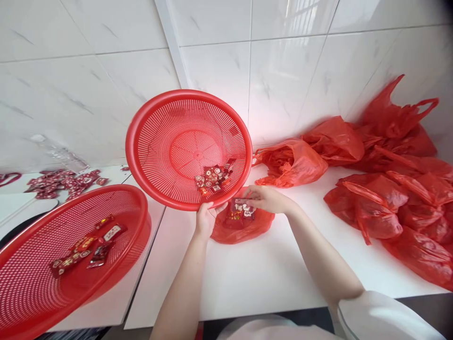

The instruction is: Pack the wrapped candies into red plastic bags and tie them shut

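My left hand [205, 220] grips the near rim of a round red plastic basket [191, 118], which is tilted up so its inside faces me. Several dark red printed snack packets [211, 178] lie low in its right side. Just under that rim, a red plastic bag [235, 234] sits open on the white table, with snack packets [239, 215] in its mouth. Over the bag is my right hand [266, 199], its fingers apart and reaching left at the packets; whether the fingertips touch them is hard to see.
A second red basket [136, 236] holding several packets stands at the left. Loose packets [63, 183] lie behind it by a clear plastic bottle [58, 152]. Filled red bags [375, 203] crowd the right side, and a crumpled red bag [293, 163] rests near the tiled wall [215, 66].
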`<state>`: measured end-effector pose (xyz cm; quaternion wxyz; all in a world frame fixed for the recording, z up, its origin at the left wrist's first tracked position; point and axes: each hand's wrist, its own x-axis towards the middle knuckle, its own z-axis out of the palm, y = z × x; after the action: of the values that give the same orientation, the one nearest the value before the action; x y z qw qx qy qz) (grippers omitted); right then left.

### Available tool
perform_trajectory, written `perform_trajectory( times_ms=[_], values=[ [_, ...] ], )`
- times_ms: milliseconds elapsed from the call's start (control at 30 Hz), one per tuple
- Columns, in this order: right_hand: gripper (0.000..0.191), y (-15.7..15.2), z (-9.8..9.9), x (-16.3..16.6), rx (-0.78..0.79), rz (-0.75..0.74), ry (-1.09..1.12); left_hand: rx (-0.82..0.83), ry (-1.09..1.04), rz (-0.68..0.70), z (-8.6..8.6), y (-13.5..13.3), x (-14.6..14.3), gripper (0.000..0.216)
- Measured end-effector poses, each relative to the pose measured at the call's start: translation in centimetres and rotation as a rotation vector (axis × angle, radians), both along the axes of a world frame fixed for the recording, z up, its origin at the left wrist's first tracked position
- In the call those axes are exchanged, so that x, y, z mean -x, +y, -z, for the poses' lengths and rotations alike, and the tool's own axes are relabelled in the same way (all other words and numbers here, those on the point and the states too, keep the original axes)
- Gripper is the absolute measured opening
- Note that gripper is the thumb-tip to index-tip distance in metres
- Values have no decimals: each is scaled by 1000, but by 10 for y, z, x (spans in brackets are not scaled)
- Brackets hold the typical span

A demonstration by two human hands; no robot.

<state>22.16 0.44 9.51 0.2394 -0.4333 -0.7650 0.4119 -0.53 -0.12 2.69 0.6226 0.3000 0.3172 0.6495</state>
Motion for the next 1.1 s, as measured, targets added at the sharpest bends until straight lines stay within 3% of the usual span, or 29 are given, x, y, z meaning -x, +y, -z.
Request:
perform_trajectory(
  times_ms=[100, 200, 300, 433, 533, 633, 900, 1100],
  values=[
    [6, 4, 7, 5, -176, 211, -211, -1, -9, -2, 0, 1, 1, 21],
    [11, 6, 9, 7, -341, 429, -239, 10, -6, 32, 2, -2, -3, 22],
    [15, 4, 6, 9, -487, 436, -166, 47, 15, 80, 2, -7, -12, 23],
    [20, 2, 7, 12, -612, 265, -307, 74, 36, 143, 0, -15, -25, 31],
    [33, 3, 12, 14, -564, 123, -438, 80, 49, 176, 0, -18, -29, 36],
    [32, 6, 16, 13, -502, 76, -423, 97, 57, 188, 1, -18, -30, 35],
    [19, 7, 11, 5, -448, 151, -92, 77, 43, 138, 3, -14, -24, 26],
    [17, 3, 1, -2, -231, 164, -63, 60, 27, 93, 5, -6, -14, 29]
  ],
)
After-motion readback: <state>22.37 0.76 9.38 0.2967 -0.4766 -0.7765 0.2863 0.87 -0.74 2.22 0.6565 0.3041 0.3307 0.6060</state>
